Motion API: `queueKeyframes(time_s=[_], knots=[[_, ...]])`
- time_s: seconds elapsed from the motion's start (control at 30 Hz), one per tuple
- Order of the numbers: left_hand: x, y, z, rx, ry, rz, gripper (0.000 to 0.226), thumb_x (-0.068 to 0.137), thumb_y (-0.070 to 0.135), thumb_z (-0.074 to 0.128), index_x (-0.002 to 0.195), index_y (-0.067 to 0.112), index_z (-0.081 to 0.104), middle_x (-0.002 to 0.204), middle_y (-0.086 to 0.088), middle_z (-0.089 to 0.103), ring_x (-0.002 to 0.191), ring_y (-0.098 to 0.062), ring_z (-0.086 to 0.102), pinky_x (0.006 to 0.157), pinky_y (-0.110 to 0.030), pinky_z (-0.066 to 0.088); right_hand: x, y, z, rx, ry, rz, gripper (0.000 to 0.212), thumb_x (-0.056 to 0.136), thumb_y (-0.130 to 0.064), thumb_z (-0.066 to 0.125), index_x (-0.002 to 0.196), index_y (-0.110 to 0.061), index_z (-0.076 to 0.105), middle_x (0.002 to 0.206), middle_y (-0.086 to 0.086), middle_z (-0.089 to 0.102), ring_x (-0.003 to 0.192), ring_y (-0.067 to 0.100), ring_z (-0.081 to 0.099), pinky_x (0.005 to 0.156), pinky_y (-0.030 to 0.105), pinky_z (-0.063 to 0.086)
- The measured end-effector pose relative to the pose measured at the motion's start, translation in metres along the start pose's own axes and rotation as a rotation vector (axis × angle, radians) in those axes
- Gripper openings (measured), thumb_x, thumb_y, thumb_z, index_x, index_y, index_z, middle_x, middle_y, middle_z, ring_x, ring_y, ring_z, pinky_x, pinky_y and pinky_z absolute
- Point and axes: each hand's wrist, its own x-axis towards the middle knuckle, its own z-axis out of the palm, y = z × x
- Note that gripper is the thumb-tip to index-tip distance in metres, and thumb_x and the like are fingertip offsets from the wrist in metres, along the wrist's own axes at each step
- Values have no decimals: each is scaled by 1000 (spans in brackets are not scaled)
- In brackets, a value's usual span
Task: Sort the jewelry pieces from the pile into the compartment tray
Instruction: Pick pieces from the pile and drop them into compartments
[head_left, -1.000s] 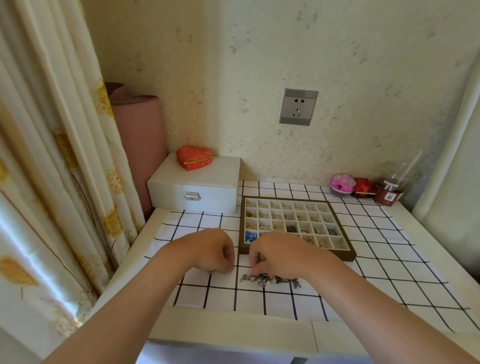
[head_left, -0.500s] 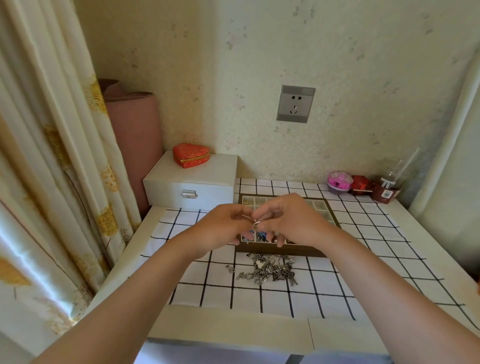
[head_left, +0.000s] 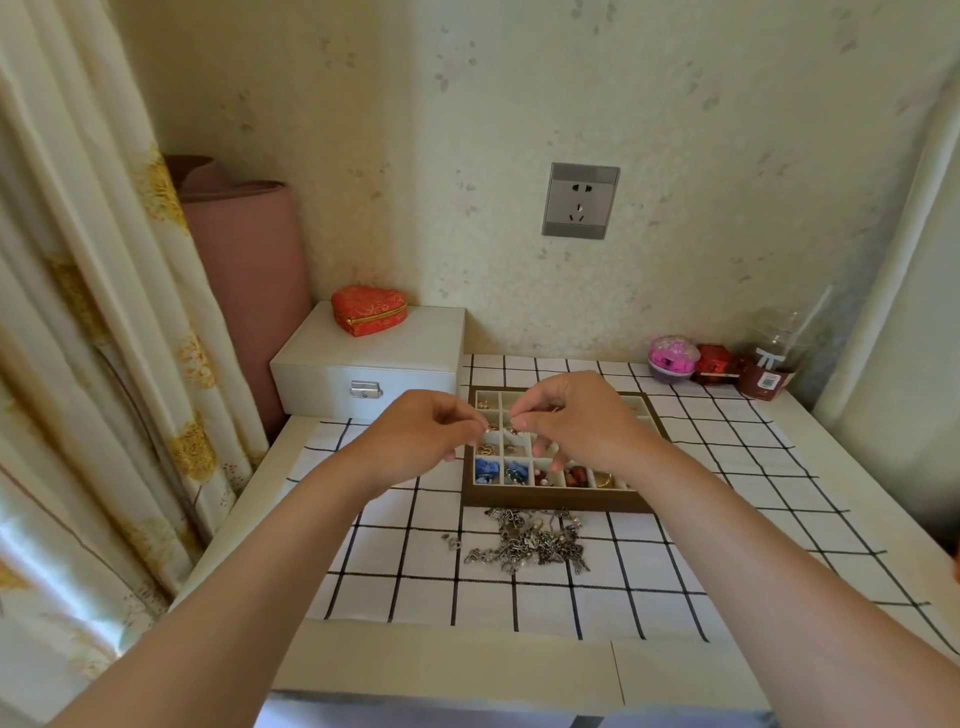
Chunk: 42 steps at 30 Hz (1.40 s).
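checked cloth (head_left: 519, 597) carries the compartment tray (head_left: 550, 501), pile (head_left: 524, 540) just before it. over the tray my left hand (head_left: 415, 441) and right hand (head_left: 587, 421) pinch one small piece (head_left: 511, 430): placing step, i judge; next, release into a matching cell.

The left hand (head_left: 421, 441) and right hand (head_left: 587, 421) are bare. The left forearm (head_left: 234, 597) and right forearm (head_left: 779, 571) are also uncovered along all the length in view, the skin smooth and unmarked. Fingernails are too small to make out.
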Motion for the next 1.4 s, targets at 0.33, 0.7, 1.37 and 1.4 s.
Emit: queueKeyframes(time_s=[0.33,0.7,1.37,1.4], knots=[[28,-30,-9,362,36,-70,6,89,26,70,92,23,74,92,7,70,88,-8,63,79,-26,47,45,13,34,-247,38,-70,5,87,-18,76,84,-22,79,96,-8,75,82,-3,64,89,27,52],[43,-33,14,319,89,85,15,88,23,69,86,37,64,90,8,67,90,-11,61,78,-29,49,55,22,46,-558,-60,-97,14,94,-28,66,90,-22,78,85,-6,72,76,11,66,80,33,55],[26,-39,15,538,-69,134,29,95,34,61,124,36,62,112,12,51,95,-10,53,90,-31,47,36,22,34,-704,-190,-166,45,91,-6,50,119,-34,71,106,-5,55,93,16,57,80,37,53],[24,-38,14,531,-74,129,29,95,35,61,124,36,62,112,12,51,96,-9,53,90,-31,47,35,21,34,-705,-178,-169,46,91,-5,50,119,-35,71,111,-4,57,91,14,56,80,35,52]])
